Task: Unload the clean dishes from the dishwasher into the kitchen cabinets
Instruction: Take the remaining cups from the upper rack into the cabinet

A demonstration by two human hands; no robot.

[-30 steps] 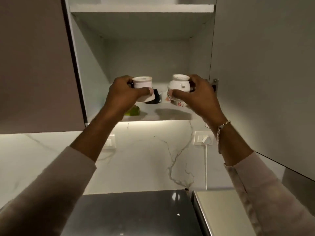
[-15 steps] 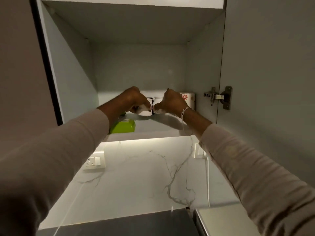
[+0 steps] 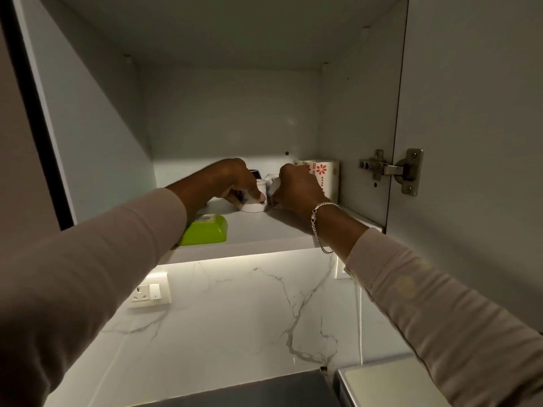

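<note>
Both my hands reach deep into the open wall cabinet, over its lower shelf. My left hand grips a white cup standing upside down on the shelf. My right hand grips a second white cup right beside it; my fingers hide most of that cup. Behind my right hand, against the cabinet's right wall, stands a white mug with red flowers. A dark cup peeks out behind my left hand.
A lime-green box lies at the shelf's front left, under my left forearm. The open cabinet door with its hinge hangs at the right. Below are a marble backsplash with a wall socket, a white cord and a dark countertop.
Both hands went from the cabinet's front edge to deep inside, carrying the two cups down onto the shelf side by side. The camera moved closer and tilted up.
</note>
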